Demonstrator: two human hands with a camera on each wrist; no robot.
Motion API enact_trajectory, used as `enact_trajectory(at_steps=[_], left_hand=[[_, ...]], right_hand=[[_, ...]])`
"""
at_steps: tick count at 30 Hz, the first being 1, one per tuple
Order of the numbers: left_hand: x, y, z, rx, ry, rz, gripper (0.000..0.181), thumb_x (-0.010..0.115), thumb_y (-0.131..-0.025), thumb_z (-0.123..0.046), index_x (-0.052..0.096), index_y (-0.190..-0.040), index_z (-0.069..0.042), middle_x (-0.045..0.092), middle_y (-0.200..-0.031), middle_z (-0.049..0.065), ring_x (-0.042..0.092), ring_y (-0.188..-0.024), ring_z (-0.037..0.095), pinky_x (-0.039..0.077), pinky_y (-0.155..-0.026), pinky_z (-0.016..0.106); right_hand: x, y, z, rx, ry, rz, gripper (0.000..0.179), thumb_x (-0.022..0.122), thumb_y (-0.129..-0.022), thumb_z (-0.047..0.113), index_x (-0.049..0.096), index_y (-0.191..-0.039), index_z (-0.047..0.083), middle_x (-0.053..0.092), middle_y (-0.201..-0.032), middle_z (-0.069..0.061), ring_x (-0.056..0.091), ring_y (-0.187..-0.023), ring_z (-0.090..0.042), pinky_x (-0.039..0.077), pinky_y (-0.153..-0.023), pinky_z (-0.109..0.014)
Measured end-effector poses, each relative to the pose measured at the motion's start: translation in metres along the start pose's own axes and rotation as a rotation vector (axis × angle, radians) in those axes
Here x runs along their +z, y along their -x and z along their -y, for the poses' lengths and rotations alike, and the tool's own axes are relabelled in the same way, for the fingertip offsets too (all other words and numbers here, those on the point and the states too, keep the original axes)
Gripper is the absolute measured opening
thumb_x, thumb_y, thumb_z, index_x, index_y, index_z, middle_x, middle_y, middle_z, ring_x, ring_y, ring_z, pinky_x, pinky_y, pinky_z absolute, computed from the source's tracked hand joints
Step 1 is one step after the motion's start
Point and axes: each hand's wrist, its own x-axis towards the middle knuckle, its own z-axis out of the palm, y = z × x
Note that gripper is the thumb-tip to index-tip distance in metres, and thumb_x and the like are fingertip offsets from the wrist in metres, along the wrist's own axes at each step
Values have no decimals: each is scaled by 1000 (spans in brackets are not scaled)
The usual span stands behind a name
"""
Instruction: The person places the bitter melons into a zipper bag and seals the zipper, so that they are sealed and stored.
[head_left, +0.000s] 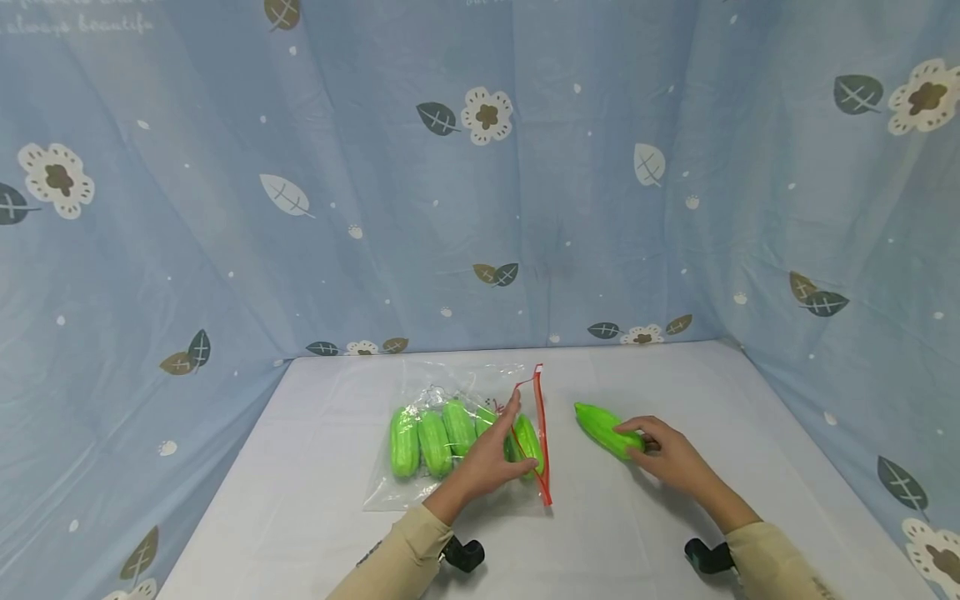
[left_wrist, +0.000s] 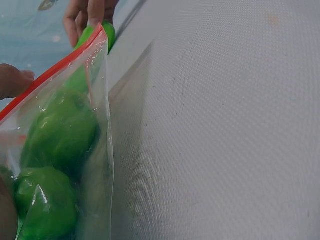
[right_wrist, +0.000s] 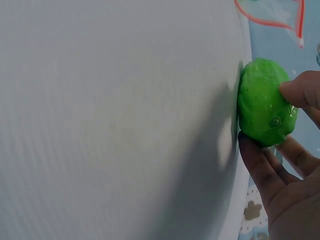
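A clear zip bag [head_left: 381, 492] with a red seal lies on the table, its mouth to the right, gaping. Several bright green bitter melons [head_left: 405, 443] sit side by side inside it. My left hand [head_left: 483, 460] is at the mouth, fingers extended and thumb spread apart, with the thumb [left_wrist: 17, 81] beside the red seal in the left wrist view. To the right of the bag, my right hand [head_left: 670, 457] holds one loose bitter melon [head_left: 602, 427] by its near end. Thumb and fingers sit on opposite sides of that bitter melon [right_wrist: 265, 102] in the right wrist view, close to the tabletop.
A white cloth covers the table [head_left: 300, 533]. Blue curtains [head_left: 480, 183] with leaf and flower prints stand behind it and along both sides. Dark camera mounts [head_left: 463, 555] are on both wrists, below the beige sleeves [head_left: 408, 554].
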Motion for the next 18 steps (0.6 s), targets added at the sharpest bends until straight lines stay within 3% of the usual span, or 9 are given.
enact_trajectory(at_steps=[18], left_hand=[[-1,0,-1,-2,0,4,112,81,-88,-34,1,-165,-29,18,-168,-2,25,-151,30,30,-118,53]], right_hand=[[17,-2,22,-23,-77,54,35,75,-91,4,71,-122,20,65,-126,-8,64,-111,-30,60,-84,-34]])
